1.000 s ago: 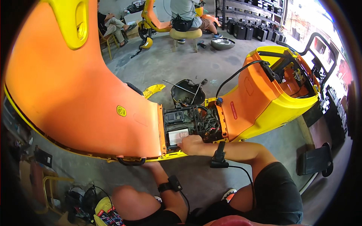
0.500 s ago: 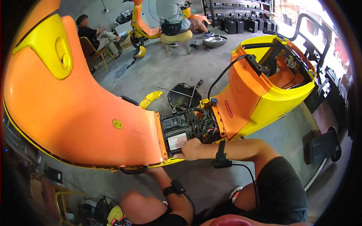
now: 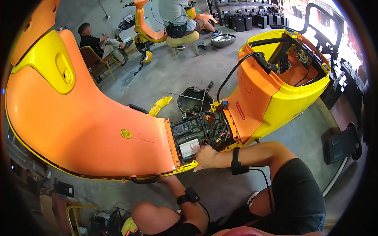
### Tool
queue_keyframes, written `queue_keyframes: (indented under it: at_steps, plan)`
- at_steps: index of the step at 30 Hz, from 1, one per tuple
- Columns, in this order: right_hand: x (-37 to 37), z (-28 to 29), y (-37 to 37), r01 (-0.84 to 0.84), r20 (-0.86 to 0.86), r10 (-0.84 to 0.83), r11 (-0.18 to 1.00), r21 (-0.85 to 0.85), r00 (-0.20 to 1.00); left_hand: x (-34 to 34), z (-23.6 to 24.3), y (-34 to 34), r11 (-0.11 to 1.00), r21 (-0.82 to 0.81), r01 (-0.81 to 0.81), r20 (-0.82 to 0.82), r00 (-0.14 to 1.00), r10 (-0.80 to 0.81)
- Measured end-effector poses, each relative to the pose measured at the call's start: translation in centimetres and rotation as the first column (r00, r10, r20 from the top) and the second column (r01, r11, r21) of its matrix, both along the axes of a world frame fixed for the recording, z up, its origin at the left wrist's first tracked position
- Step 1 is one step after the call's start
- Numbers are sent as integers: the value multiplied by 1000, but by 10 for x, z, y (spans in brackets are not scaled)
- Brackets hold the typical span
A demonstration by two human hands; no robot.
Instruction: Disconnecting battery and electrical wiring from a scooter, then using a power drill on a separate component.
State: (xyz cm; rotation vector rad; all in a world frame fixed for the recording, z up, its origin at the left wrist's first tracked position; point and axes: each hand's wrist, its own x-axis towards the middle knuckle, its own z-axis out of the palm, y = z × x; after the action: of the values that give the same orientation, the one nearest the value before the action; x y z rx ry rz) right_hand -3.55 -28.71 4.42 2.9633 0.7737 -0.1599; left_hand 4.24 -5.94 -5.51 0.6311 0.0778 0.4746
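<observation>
An orange and yellow electric scooter body [image 3: 98, 129] stretches across in front of me, its floor bay uncovered. Inside the bay are a silver-white box [image 3: 189, 148], a black module [image 3: 182, 129] and a tangle of black wires [image 3: 215, 128]. My right hand [image 3: 206, 156] is closed over the near rim of the bay, by the yellow edge trim [image 3: 183, 169], thumb pointing down on the outside. Of my left hand [image 3: 168, 179] only the wrist end shows, reaching beneath the body beside a black handle [image 3: 145, 180]; its fingers are hidden.
Beyond the scooter lie a loose curved yellow panel [image 3: 160, 106] and a black tray [image 3: 193, 100] with a T-shaped tool. Two people sit at the back, one by another orange scooter [image 3: 149, 31]. A black box [image 3: 341, 144] stands at right, a chair [image 3: 75, 214] at lower left.
My right hand has shifted slightly right along the near rim, leaving more yellow trim in view. My left hand stays under the body. The whole view has moved a little.
</observation>
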Motion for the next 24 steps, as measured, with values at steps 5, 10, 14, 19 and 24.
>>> queue_keyframes:
  at_steps: [5,10,14,19,24]
  plan:
    - [-1,-13,-1,29,56,-33,997,76,998,-1,0,1,1000,-1,-12,-6,1000,12]
    - [-1,-27,-10,-13,137,-14,981,191,991,-2,2,1,1000,7,-13,-4,1000,13]
    - [-6,-34,-17,-43,167,4,971,236,986,-2,3,-4,1000,4,-10,-2,1000,10]
    - [-14,-16,-10,101,10,-105,979,174,994,-7,2,-6,1000,1,-4,2,1000,4]
    - [-13,-16,-5,42,80,-55,987,154,995,-14,-4,-2,1000,3,-12,7,1000,12]
